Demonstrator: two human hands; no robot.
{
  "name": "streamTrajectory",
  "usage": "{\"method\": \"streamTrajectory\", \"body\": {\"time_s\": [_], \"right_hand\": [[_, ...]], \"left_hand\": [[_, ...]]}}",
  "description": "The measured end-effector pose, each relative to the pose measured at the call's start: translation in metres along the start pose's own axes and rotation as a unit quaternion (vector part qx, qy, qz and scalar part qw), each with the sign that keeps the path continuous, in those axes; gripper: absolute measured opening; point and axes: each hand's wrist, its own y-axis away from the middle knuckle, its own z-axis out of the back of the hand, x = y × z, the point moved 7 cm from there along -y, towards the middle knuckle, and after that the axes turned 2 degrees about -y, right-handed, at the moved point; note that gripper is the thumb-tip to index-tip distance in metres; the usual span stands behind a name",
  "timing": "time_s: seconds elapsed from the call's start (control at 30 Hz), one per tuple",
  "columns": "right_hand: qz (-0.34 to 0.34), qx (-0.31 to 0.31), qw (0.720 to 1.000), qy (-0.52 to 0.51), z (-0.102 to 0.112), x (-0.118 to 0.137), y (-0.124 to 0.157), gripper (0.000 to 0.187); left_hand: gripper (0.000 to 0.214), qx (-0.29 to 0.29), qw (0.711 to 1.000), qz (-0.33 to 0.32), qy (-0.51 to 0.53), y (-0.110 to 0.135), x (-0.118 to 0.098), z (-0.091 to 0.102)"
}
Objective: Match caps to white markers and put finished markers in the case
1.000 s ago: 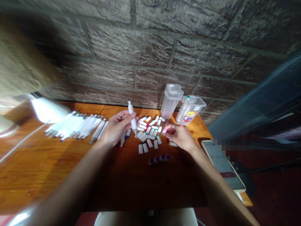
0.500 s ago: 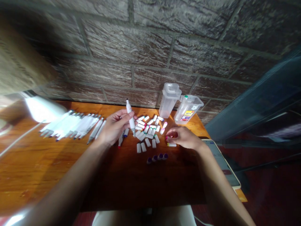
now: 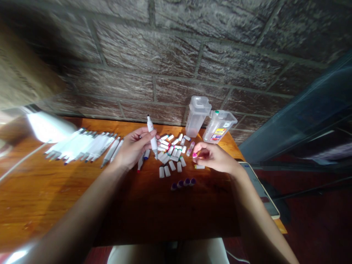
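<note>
My left hand (image 3: 132, 148) is closed round a white marker (image 3: 152, 136), held nearly upright with its dark tip pointing up. My right hand (image 3: 214, 157) pinches a small cap with a pink end (image 3: 195, 155) just above the wooden table (image 3: 82, 198). Between the two hands lies a heap of several white marker caps (image 3: 170, 150) with coloured ends. A short row of purple-ended caps (image 3: 183, 183) sits in front of the heap. One cap (image 3: 199, 167) lies under my right hand.
A row of several white markers (image 3: 82, 146) lies to the left. Two clear plastic containers (image 3: 196, 116) (image 3: 219, 126) stand at the back by the brick wall (image 3: 176, 55). A phone (image 3: 261, 190) lies at the table's right edge. A white lamp (image 3: 46, 126) is at far left.
My right hand has put down a pink-ended cap near the heap, dipped to the table by the lone cap, and come up pinching another pink-ended cap. The left hand kept the marker still.
</note>
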Motion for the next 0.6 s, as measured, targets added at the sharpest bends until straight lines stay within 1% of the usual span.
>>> {"method": "streamTrajectory", "body": {"time_s": [0.13, 0.2, 0.37, 0.43, 0.5, 0.6], "right_hand": [[-0.011, 0.016, 1.0, -0.003, -0.001, -0.001, 0.001, 0.016], [-0.015, 0.008, 1.0, 0.007, 0.001, -0.003, 0.001, 0.017], [-0.058, -0.077, 0.993, 0.068, 0.018, -0.017, 0.0, 0.021], [-0.075, -0.102, 0.988, 0.087, 0.022, -0.022, -0.001, 0.022], [-0.085, -0.111, 0.986, 0.095, 0.022, -0.026, -0.002, 0.023], [-0.086, -0.107, 0.985, 0.1, 0.018, -0.029, -0.003, 0.022]], "left_hand": [[0.037, -0.002, 1.0, 0.0, 0.002, 0.0, -0.001, 0.0], [0.037, -0.002, 1.0, 0.0, 0.002, 0.001, -0.001, -0.001], [0.036, 0.001, 1.0, -0.001, 0.004, 0.001, 0.0, -0.001], [0.035, 0.003, 1.0, -0.002, 0.002, 0.001, 0.0, -0.001], [0.035, 0.005, 1.0, -0.003, 0.0, 0.0, 0.0, -0.001], [0.036, 0.002, 1.0, -0.003, -0.003, 0.0, 0.0, -0.001]]}}
